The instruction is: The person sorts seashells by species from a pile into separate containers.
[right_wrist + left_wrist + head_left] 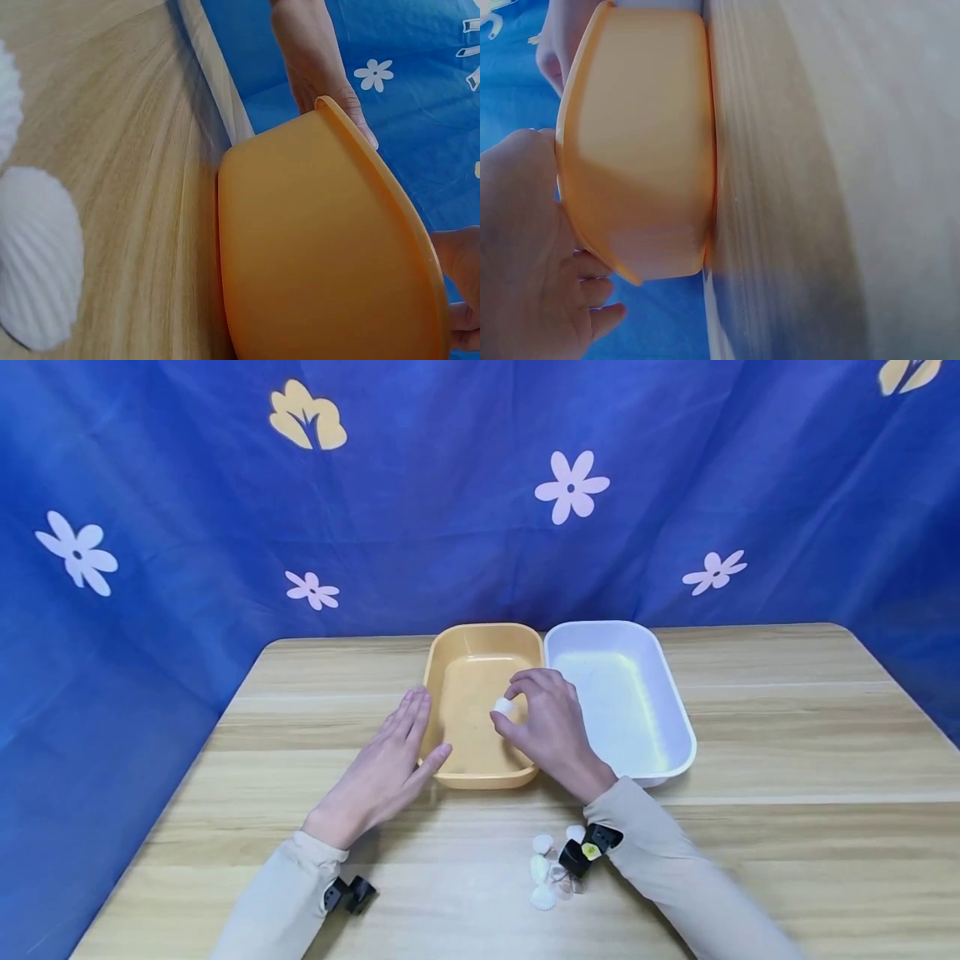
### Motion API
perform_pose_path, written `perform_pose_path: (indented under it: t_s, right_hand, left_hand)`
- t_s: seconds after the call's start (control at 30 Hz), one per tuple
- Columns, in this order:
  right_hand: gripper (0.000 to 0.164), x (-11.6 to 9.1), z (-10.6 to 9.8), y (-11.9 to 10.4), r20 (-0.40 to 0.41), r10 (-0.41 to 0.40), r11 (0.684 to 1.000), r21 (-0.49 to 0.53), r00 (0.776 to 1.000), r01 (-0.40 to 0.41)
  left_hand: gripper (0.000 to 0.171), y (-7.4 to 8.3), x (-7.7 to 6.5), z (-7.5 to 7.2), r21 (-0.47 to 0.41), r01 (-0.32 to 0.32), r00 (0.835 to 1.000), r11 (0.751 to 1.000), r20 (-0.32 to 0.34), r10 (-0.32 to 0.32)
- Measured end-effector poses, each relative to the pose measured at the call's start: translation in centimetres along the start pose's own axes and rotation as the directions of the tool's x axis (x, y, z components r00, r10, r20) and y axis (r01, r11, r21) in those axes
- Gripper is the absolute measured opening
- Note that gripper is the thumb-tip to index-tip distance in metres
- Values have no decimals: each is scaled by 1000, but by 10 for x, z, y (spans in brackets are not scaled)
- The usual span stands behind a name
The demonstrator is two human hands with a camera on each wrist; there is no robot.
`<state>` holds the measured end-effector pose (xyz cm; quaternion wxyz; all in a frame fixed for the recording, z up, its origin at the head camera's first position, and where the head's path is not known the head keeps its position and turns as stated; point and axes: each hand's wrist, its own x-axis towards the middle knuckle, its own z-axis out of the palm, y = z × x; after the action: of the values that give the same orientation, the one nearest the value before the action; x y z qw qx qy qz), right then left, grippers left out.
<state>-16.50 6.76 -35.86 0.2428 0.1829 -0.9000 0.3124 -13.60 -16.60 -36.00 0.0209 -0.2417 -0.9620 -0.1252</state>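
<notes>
Between thumb and forefinger, my right hand [551,722] pinches a small white seashell [503,705] above the orange basin [486,782]. My left hand [382,768] lies against the basin's left rim with its fingers straight; the left wrist view also has this hand [532,255] along the rim. Below my right wrist, several white shells [543,897] lie in a loose group on the table, partly hidden by the wrist camera. One ribbed shell [39,259] appears large in the right wrist view.
A white basin [678,727] stands directly right of the orange one, their rims close together. Both sit toward the back of the wooden table [787,735]. A blue curtain [450,527] with flower prints hangs behind and at the sides.
</notes>
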Motion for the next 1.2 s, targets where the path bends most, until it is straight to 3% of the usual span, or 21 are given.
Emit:
perform_pose_path:
  t_s: [0.4, 0.63, 0.83, 1.2]
  right_hand:
    - [26, 5, 0, -2, 13, 29, 999, -41, 999, -28]
    - [26, 8, 5, -6, 69, 76, 995, -70, 995, -71]
    - [29, 5, 3, -8, 146, 62, 988, -152, 987, -39]
    - [16, 9, -37, -1, 36, 47, 996, -72, 998, -45]
  left_hand:
    - [77, 2, 4, 2, 4, -15, 1000, 1000, -16, 15]
    - [77, 1, 3, 2, 1, -16, 1000, 1000, -24, 16]
    - [77, 0, -3, 2, 7, 7, 1000, 1000, -20, -7]
    - [76, 0, 1, 2, 5, -3, 1000, 1000, -14, 3]
